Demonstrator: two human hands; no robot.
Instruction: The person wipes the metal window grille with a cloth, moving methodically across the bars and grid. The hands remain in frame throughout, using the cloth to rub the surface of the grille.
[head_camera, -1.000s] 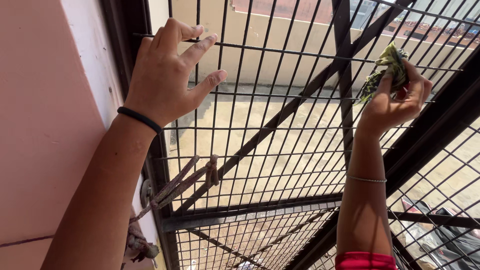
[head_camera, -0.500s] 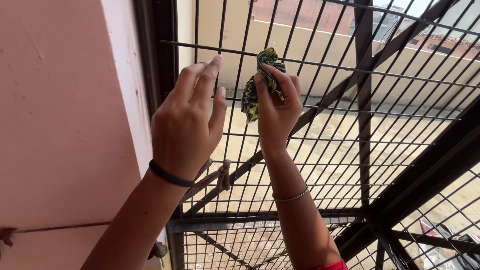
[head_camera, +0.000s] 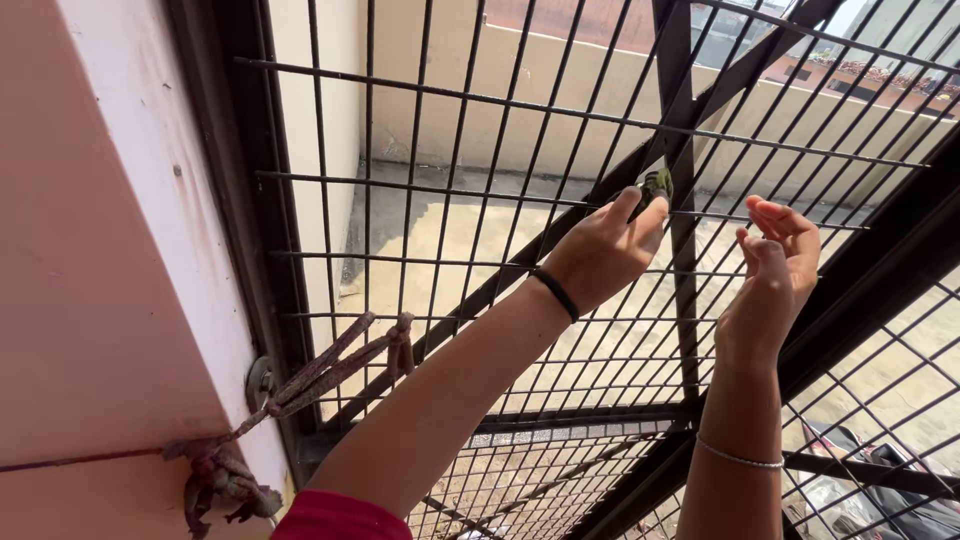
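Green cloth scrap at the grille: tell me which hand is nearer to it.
Left. The left hand pinches the green cloth scrap at its fingertips against the metal grille. The right hand is open, off to the right, not touching it.

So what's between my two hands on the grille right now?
In the head view, a thick vertical black bar of the metal grille stands between the left hand, which pinches a green cloth, and the empty right hand.

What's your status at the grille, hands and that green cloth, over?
Left hand pinching green cloth against the black metal grille. Right hand open, empty, beside a bar. Knotted rope low left, clear of both hands.
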